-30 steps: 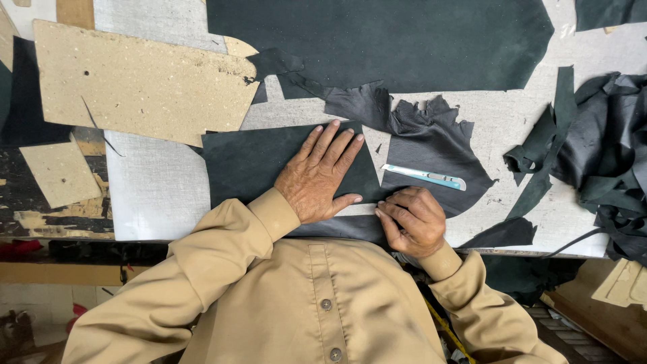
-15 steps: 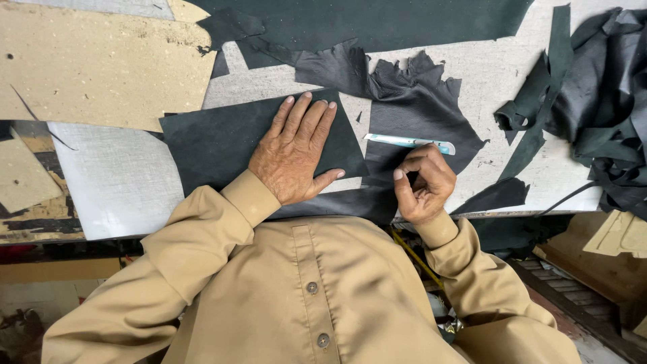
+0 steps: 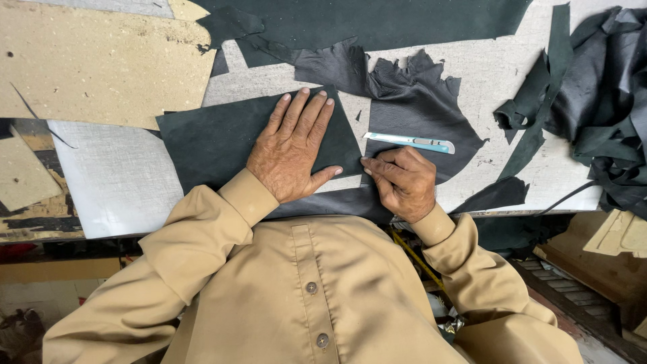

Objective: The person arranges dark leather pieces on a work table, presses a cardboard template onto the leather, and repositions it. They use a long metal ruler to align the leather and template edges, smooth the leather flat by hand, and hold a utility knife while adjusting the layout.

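The left hand [image 3: 291, 152] lies flat and open on the dark leather piece [image 3: 222, 138]. The right hand [image 3: 402, 182], fingers curled, pinches its edge. The pale blue knife [image 3: 409, 141] lies sideways just past the right hand.

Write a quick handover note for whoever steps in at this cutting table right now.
Left hand: flat, fingers spread, pressing the dark green sheet onto the table.
Right hand: fingers curled at the sheet's right edge, on the dark leather piece; holds no tool that I can see.
Light blue utility knife: lies on the leather just above the right hand.
Done or left: no fresh cut visible; knife not yet picked up.
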`<action>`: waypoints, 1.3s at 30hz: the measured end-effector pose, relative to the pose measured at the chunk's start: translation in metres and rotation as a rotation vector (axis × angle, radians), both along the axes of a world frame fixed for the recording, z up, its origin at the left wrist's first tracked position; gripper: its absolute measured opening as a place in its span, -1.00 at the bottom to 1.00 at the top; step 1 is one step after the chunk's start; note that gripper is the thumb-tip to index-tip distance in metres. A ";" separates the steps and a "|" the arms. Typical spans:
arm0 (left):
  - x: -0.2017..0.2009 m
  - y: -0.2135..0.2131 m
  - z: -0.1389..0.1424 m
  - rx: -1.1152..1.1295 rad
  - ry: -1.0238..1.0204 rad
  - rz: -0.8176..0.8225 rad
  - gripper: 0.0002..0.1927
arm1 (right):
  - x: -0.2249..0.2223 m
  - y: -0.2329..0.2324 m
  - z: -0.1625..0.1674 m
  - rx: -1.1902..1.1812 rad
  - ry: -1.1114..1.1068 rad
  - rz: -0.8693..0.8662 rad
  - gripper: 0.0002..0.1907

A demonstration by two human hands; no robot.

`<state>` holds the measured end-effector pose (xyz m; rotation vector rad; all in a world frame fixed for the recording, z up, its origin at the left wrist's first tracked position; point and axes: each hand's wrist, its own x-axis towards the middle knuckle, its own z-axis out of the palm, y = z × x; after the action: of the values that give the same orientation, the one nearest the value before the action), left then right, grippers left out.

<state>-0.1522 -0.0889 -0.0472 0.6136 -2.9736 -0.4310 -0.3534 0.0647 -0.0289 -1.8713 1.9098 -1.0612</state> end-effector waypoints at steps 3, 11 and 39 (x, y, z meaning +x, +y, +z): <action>0.000 -0.001 0.001 0.004 -0.007 0.005 0.05 | 0.000 0.001 -0.001 -0.009 0.010 -0.006 -0.79; -0.002 0.001 0.007 0.010 -0.024 0.007 0.07 | 0.001 -0.001 0.004 -0.015 -0.005 -0.003 -0.81; 0.015 0.000 0.025 0.043 -0.033 0.030 0.05 | 0.030 -0.002 0.018 0.017 0.011 -0.057 -0.82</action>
<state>-0.1368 -0.0891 -0.0221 0.6747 -2.9896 -0.4883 -0.3237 0.0622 -0.0114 -1.8279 1.9833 -1.0505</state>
